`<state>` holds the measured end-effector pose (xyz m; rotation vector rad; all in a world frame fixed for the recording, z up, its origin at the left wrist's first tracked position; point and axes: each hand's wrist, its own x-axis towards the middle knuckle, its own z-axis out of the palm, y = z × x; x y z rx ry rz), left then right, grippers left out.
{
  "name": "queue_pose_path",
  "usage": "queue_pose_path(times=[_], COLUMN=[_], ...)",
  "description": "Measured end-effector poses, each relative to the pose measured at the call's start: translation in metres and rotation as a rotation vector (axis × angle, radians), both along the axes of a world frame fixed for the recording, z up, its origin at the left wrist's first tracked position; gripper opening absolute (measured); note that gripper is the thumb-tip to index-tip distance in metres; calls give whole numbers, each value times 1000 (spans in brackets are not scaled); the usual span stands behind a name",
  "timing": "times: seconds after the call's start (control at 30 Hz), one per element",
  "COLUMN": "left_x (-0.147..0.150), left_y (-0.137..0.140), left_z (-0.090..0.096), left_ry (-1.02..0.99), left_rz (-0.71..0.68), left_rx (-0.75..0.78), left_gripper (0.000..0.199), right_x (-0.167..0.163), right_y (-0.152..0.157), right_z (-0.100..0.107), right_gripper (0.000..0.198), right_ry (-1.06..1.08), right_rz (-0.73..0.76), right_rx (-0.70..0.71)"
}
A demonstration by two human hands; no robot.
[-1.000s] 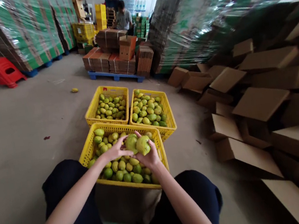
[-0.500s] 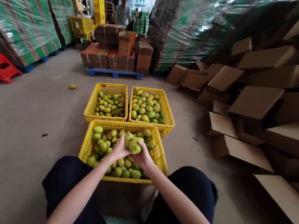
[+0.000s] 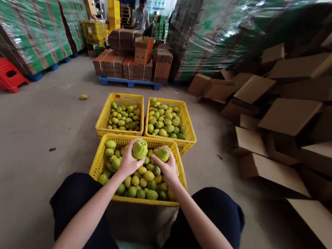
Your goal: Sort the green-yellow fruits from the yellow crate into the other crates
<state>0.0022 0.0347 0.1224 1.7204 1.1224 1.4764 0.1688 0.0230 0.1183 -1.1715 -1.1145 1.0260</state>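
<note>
My left hand [image 3: 129, 162] is closed round a large, bumpy green lemon [image 3: 140, 149], held above the near yellow crate [image 3: 97, 164]. A short way to the right, my right hand [image 3: 169, 169] grips a smaller green-yellow lemon [image 3: 162, 155] between thumb and fingers. The two fruits are apart from each other. Under both hands, the near crate is filled with many loose green and yellow lemons [image 3: 148, 176], partly hidden by my hands and wrists.
Two more yellow crates of lemons, a left one [image 3: 100, 124] and a right one [image 3: 188, 125], stand just beyond. Cardboard boxes [image 3: 289, 114] pile up on the right. A single lemon [image 3: 83, 97] lies on the floor. A red stool [image 3: 1, 74] and a person [image 3: 141, 15] are farther back.
My hands have moved apart, separating the two lemons that were close together. The left one rose a little and the right one went to the right. The view shifted slightly.
</note>
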Motion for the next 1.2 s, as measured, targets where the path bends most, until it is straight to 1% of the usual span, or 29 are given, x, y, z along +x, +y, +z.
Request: queue_pose_path(times=[0.1, 0.17, 0.27, 0.47, 0.6, 0.77, 0.83, 0.9, 0.97, 1.03, 1.07, 1.13, 1.2], left_x=[2, 3, 3, 5, 7, 8, 8, 9, 10, 13, 14, 14, 13], left_y=[-5, -7, -7, -5, -6, -5, -4, -4, -3, -3, -3, -3, -3], left_z=[2, 3, 2, -4, -2, -1, 0, 0, 1, 3, 3, 6, 9], left_ry=[53, 61, 12, -52, -109, -152, -234, -380, -578, -774, -861, -1009, -1141], left_rz=[-22, -21, -29, -34, -53, -33, -66, -167, -301, -387, -394, -359, -321], left_rx=[-3, -14, -24, 6, -53, -150, -240, -392, -600, -793, -859, -924, -971], left_gripper=[57, 57, 56, 53, 55, 61, 67, 70, 63, 50, 44, 32, 32], right_x=[0, 0, 0, 0, -1, 1, 2, 1, 0, -1, -1, 0, 2], right_y=[-1, -2, -4, -11, -13, -12, -12, -11, -10, -9, -7, -4, -1], right_z=[3, 5, 8, 18, 22, 24, 24, 25, 25, 24, 24, 22, 21], right_gripper=[42, 40, 39, 36, 35, 33, 36, 45, 51, 45, 41, 39, 41], right_ry=[-134, -166, -183, -234, -254, -275, -277, -207, -50, 154, 257, 446, 599], right_rz=[19, 37, 52, -47, -70, -66, -46, -21, 8, 52, 86, 168, 268], right_rx=[79, 118, 149, 216, 222, 186, 152, 89, -6, -132, -200, -325, -426])
